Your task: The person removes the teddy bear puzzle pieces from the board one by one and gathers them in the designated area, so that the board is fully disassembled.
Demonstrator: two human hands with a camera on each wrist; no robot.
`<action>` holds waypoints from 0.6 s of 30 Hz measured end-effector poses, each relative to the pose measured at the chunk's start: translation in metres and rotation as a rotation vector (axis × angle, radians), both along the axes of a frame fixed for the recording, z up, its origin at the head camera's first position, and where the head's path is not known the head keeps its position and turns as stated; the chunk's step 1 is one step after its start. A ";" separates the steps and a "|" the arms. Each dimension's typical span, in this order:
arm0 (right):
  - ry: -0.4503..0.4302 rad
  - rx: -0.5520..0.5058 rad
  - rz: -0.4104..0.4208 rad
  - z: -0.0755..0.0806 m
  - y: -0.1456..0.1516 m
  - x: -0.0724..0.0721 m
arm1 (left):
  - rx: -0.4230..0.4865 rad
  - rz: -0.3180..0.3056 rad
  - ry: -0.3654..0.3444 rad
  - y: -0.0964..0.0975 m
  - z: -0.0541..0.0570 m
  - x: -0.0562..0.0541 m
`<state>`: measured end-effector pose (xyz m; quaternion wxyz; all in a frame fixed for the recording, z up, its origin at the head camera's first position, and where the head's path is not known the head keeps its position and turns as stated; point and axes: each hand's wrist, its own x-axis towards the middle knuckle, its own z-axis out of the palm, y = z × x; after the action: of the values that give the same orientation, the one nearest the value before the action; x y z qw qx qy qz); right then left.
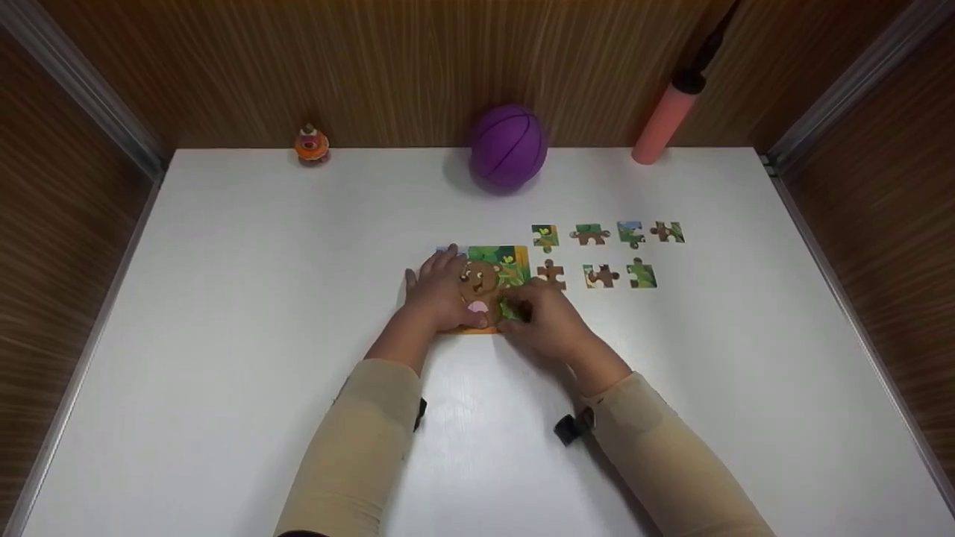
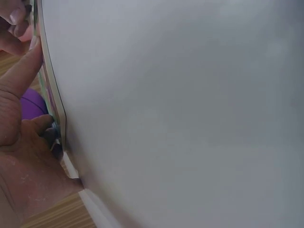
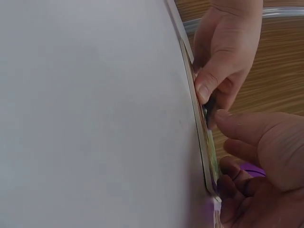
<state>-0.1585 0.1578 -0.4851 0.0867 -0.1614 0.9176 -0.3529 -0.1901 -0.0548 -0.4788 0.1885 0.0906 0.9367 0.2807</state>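
A picture puzzle (image 1: 477,280) showing a brown bear among green leaves lies flat in the middle of the white table. My left hand (image 1: 439,294) rests on its left side, fingers spread over the surface and the thumb across its lower part. At the puzzle's right side, the curled thumb and fingers of my right hand (image 1: 548,317) pinch a puzzle piece, mostly hidden behind them. Both hands also appear at the puzzle's edge in the right wrist view, with the right thumb (image 3: 237,126) near the left thumb (image 3: 209,83).
Several loose puzzle pieces (image 1: 591,235) lie in two rows right of the puzzle, one beside my right hand. At the table's back stand a small orange figurine (image 1: 311,145), a purple ball (image 1: 509,148) and a pink hand pump (image 1: 664,123). Wood-patterned panels (image 1: 373,67) surround the table.
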 end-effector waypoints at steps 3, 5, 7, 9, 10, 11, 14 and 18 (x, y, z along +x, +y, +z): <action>-0.001 0.035 0.018 0.000 -0.004 0.000 | -0.007 -0.002 0.001 0.001 0.000 0.000; -0.010 0.054 0.016 0.000 -0.005 0.000 | -0.012 -0.003 0.003 0.001 0.001 0.000; -0.013 0.066 0.015 0.000 -0.007 0.000 | -0.015 -0.005 0.006 0.002 0.001 0.000; -0.010 0.065 0.020 0.000 -0.008 0.000 | -0.018 -0.005 0.010 0.001 0.001 0.000; -0.006 0.062 0.023 0.000 -0.009 0.000 | -0.020 -0.003 0.012 0.001 0.001 0.000; -0.002 0.062 0.028 0.000 -0.009 -0.001 | -0.022 -0.003 0.013 0.000 0.001 0.000; -0.003 0.067 0.021 0.001 -0.011 -0.001 | -0.031 -0.012 0.011 -0.001 0.001 0.000; -0.016 0.078 -0.002 0.002 -0.011 -0.001 | -0.042 -0.050 0.004 -0.003 0.004 -0.001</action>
<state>-0.1596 0.1464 -0.4827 0.1001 -0.1542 0.9300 -0.3184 -0.1916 -0.0578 -0.4749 0.1954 0.1105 0.9402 0.2561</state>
